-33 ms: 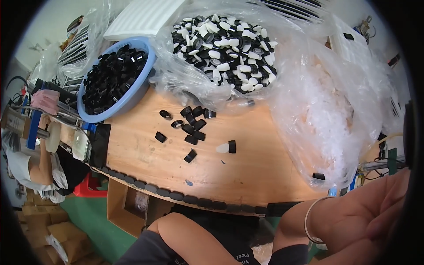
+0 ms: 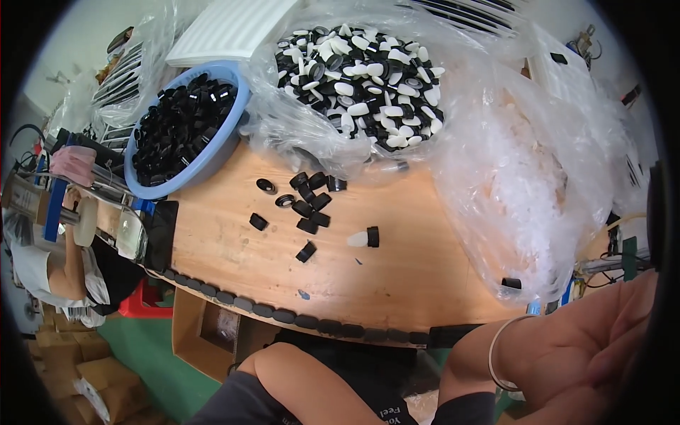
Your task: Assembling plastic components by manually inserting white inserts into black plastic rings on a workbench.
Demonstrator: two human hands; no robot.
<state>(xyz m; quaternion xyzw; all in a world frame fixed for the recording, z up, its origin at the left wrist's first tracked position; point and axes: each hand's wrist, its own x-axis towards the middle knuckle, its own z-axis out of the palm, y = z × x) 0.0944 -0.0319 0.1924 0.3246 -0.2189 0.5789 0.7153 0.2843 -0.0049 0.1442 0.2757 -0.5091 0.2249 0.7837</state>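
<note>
My right hand [image 2: 577, 350] is raised close at the lower right, its palm side showing and a thin bangle [image 2: 496, 354] round the wrist. Its fingers run into the dark rim, so what they hold, if anything, is hidden. My left forearm [image 2: 304, 382] bends up at the bottom, with that hand out of the picture. On the wooden table [image 2: 404, 290] lie several black caps [image 2: 301, 207] in a loose group. Another black cap [image 2: 306, 251] lies apart, nearer me. To its right, a black cap with a white oval piece [image 2: 359, 239] lies on its side.
A blue basin [image 2: 237, 117] of black caps stands at the back left. Behind the table's middle is a clear bag [image 2: 297, 127] of black-and-white pieces. Another plastic bag [image 2: 489, 234] with whitish contents lies right, a black cap [image 2: 511, 282] at its near edge. A co-worker [image 2: 64, 262] sits left.
</note>
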